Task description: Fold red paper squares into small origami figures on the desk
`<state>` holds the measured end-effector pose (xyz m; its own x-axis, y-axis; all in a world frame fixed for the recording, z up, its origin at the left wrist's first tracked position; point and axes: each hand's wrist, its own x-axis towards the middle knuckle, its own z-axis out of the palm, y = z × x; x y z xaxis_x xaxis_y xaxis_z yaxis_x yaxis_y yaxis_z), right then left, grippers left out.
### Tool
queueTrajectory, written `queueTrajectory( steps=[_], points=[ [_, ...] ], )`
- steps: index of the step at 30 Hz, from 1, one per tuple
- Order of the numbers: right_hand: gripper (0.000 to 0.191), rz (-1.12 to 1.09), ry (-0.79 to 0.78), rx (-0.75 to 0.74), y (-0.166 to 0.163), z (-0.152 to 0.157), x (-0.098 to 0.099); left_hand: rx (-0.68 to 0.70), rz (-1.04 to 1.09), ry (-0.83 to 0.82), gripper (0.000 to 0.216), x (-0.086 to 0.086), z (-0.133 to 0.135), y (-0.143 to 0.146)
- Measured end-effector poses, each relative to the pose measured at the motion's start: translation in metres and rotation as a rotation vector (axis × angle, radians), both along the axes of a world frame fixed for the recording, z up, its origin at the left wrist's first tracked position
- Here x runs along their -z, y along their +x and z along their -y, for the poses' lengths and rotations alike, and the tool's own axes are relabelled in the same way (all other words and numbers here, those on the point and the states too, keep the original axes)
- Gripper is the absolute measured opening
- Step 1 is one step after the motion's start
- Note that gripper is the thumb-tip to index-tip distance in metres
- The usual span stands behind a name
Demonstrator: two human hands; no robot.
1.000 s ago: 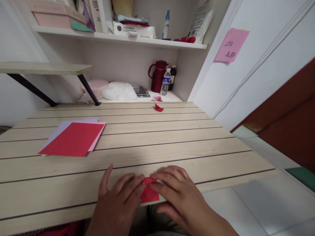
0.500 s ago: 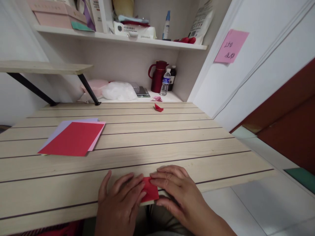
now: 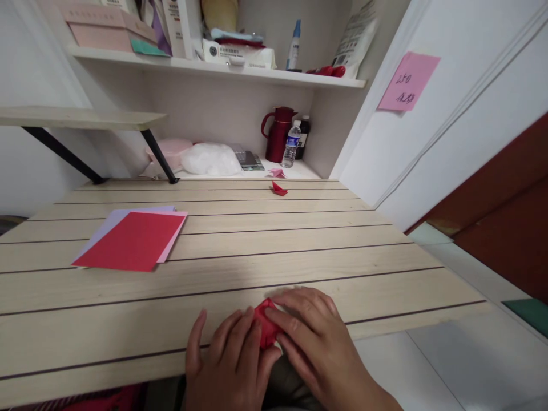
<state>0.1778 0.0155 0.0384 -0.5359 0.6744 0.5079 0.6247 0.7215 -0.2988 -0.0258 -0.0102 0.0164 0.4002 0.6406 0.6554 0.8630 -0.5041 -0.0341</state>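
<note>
A small folded piece of red paper (image 3: 267,326) lies near the table's front edge, partly covered by fingers. My left hand (image 3: 233,357) holds its left side, fingertips on top and thumb at the lower edge; the little finger sticks out to the left. From the right, my right hand (image 3: 314,337) grips the same paper, index finger pressed on its upper face and thumb along its right edge. The paper's underside is hidden. Far back on the table sits a small red folded paper shape (image 3: 279,189) with pointed ends.
Left on the table (image 3: 240,251) lies a stack of red, pink and lilac paper sheets (image 3: 132,240). Behind stand a dark red jug (image 3: 280,134), a water bottle (image 3: 291,145) and a white plastic bag (image 3: 212,158). A raised shelf (image 3: 81,118) has black legs.
The red paper has gone from lying square to being turned and slightly lifted, a corner pointing away. My left hand has shifted right, its thumb now at the paper's lower edge.
</note>
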Motion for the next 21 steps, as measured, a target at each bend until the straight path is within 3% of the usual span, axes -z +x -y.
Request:
queueTrajectory(
  steps=[5,10,14,17,21],
  points=[
    [0.037,-0.067,-0.068,-0.043,-0.001,0.0,-0.002,0.002,0.07,-0.068,0.023,-0.003,-0.002,-0.001],
    [0.031,-0.141,-0.092,0.007,-0.006,-0.001,-0.003,-0.034,0.341,-0.143,0.016,-0.007,-0.007,0.002],
    [0.029,-0.177,-0.079,0.029,-0.009,-0.001,-0.002,0.035,0.252,-0.235,0.017,-0.012,-0.01,-0.005],
    [0.029,-0.213,-0.063,0.052,-0.011,-0.003,0.0,0.089,0.204,-0.218,0.026,-0.014,-0.012,-0.009],
    [0.029,-0.231,-0.072,0.052,-0.01,-0.004,0.0,0.102,0.242,-0.181,0.02,-0.012,-0.015,-0.004]
  ],
)
